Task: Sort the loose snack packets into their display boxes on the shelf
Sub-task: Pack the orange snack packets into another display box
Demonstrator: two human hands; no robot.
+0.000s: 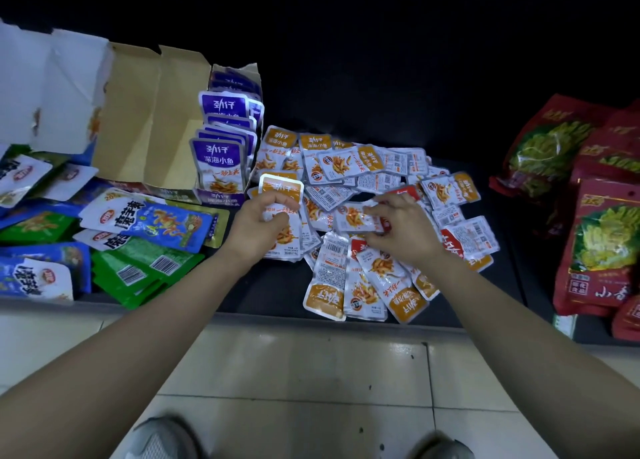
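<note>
A heap of small orange-and-white snack packets lies spread over the dark shelf. My left hand grips a small stack of orange packets, held upright at the heap's left edge. My right hand pinches one orange packet lying in the middle of the heap. To the left stands an open cardboard display box with several purple packets standing in a row along its right side. A few red-topped packets are mixed into the heap on the right.
Blue and green snack bags lie in a pile at the left of the shelf. Large red bags are stacked at the right. A torn white box flap stands at the far left. Tiled floor and my shoes lie below.
</note>
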